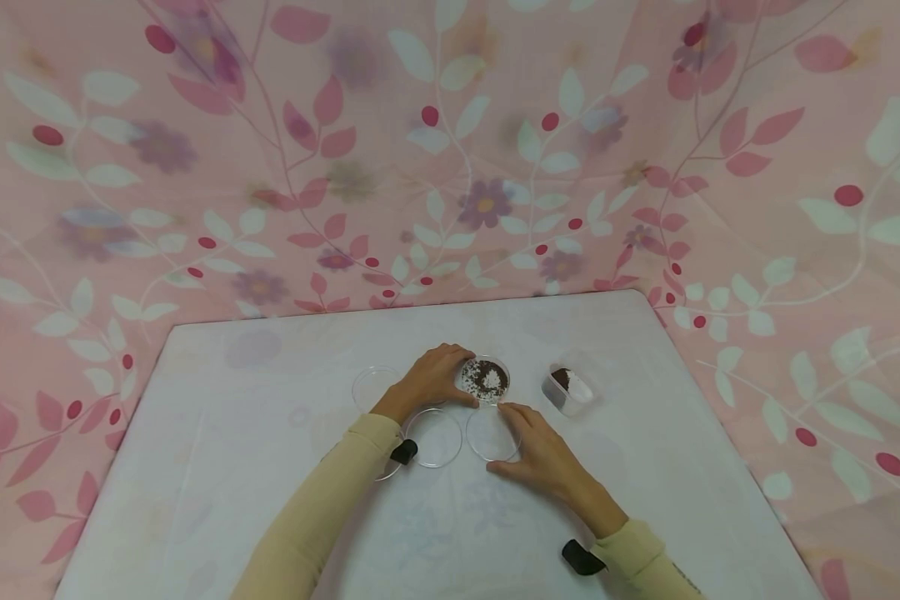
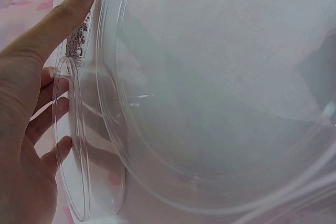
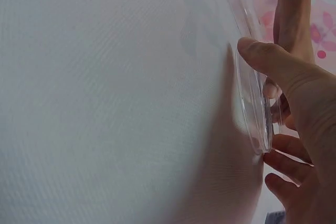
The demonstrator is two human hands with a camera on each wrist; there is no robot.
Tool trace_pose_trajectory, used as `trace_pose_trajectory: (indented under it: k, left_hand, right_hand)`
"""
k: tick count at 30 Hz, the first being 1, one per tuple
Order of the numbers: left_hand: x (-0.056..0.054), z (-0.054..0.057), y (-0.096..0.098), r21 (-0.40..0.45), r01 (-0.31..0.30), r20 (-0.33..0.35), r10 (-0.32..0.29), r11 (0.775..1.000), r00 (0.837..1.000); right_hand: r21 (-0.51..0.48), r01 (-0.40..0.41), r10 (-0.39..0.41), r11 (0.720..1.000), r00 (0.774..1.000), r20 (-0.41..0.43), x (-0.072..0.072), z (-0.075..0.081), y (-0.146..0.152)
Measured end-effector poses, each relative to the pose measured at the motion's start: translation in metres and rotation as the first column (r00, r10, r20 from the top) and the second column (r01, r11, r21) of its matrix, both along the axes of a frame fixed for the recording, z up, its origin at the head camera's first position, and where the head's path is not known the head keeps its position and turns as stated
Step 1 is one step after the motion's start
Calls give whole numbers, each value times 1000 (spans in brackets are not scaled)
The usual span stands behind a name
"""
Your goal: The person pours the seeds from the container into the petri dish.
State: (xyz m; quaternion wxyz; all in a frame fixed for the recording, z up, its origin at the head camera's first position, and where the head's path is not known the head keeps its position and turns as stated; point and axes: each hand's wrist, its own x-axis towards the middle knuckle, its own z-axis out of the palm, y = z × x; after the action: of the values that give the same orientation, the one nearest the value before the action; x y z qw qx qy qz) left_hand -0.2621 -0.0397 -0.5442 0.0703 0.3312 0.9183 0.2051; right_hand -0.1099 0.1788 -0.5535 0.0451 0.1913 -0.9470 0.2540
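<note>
My left hand [image 1: 437,377] grips the left side of a clear petri dish [image 1: 508,372], thumb at its near edge and index finger at its far edge. Dark brown granules and white bits [image 1: 486,382] are scattered inside it. Right in front of that dish, my right hand [image 1: 543,457] holds a second, empty petri dish [image 1: 470,447] by its right side. In the right wrist view the thumb [image 3: 262,56] lies on one edge of this dish, with the fingers across from it. The left wrist view shows the left thumb [image 2: 65,22] close to the granules.
More clear round dishes stand on the white table [image 1: 270,383]: one [image 1: 435,437] left of the right hand's dish, another [image 1: 367,379] behind the left forearm, and one partly hidden beneath that forearm. A small plastic tub [image 1: 579,398] with brown and white material sits at the right.
</note>
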Motion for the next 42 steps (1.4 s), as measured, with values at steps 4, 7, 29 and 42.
trace_pose_trajectory:
  k: [4,7,29,42]
  left_hand:
    - [0,1,0,-2,-4,10,4,1000,1000]
    - [0,0,1,-8,-6,14,6,1000,1000]
    - [-3,-3,1,-21,-3,-2,3,1000,1000]
    - [-1,0,1,-27,-14,38,15,1000,999]
  right_hand:
    - [13,0,0,1000,1000,5,0,-1,0]
    - [23,-1,1,1000,1000,-4,0,-2,0]
    - [-28,-25,20,999,988,-155,-11,20,13]
    - [14,8,-5,1000,979,-206,-37,59,27]
